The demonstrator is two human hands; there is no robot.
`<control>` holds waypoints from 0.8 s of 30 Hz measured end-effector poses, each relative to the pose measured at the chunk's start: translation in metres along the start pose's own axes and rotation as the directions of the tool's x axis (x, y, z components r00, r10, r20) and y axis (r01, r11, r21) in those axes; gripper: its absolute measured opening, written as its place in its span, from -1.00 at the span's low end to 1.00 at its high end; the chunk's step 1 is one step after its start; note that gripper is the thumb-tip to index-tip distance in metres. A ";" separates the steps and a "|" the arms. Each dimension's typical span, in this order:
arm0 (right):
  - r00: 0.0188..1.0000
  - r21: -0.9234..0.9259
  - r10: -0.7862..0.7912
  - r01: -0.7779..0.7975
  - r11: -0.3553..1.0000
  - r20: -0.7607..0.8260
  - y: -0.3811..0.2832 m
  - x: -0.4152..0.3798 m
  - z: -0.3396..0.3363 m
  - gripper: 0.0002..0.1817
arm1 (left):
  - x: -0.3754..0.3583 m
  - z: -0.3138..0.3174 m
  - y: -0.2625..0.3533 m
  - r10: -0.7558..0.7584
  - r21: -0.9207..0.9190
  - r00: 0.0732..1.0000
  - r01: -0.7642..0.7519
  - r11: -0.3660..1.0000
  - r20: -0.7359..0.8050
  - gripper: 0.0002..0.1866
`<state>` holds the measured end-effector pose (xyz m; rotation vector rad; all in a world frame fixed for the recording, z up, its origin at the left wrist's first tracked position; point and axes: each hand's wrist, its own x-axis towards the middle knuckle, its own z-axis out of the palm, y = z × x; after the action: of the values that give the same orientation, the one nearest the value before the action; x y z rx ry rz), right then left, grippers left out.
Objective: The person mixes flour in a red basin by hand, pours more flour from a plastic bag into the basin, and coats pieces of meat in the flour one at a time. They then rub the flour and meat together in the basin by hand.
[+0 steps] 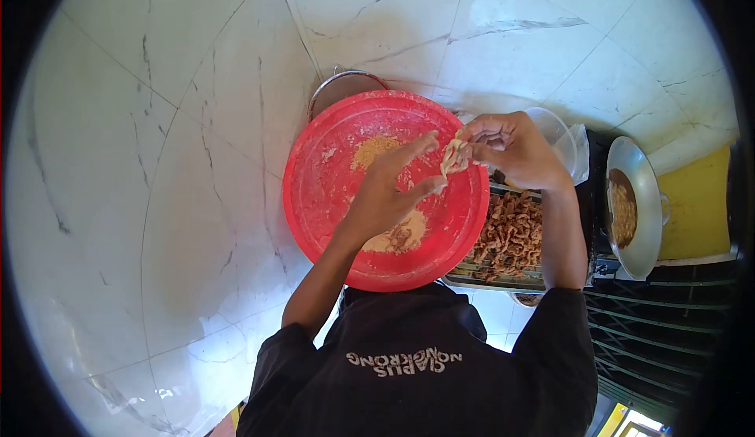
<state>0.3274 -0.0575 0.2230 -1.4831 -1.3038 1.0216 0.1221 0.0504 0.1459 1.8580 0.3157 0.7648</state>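
Basin (311,193): red, dusted with white smears, in front of the person; clock directions run from its middle, with 12 away from the body.
Strip (454,156): pale and coated-looking, above the basin toward 2 o'clock, between the two hands.
Right hand (523,154): its grip is narrow, fingertips and thumb pinching the strip; the wrist lies out past the rim.
Left hand (381,197): its grip is wide, thumb and fingers parted, the tips pointing at the strip; whether the thumb touches it I cannot tell.
Crumbs (373,152): a yellowish patch inside the basin, between 11 and 12.
Flour (383,242): a paler heap between 5 and 6, some lumps on it, partly behind the left hand.
Tray (497,284): just beside the basin at 4, heaped with brown fried pieces (507,236).
Tub (568,140): clear, beyond the right wrist, between 2 and 3.
Wok (649,228): well out at 3, with browning food (624,209) inside.
Bucket (346,87): at 11, partly hidden by the basin.
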 end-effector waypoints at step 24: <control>0.883 -0.659 -0.036 -0.321 0.680 -0.468 0.158 0.019 -0.077 -0.63 | -0.003 -0.022 0.005 -0.227 -0.145 0.973 0.231 0.962 0.040 -0.88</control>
<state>0.4448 -0.0547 0.0905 -2.2930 -1.3070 0.1608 0.1058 0.0626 0.1549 1.6548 0.4389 0.5913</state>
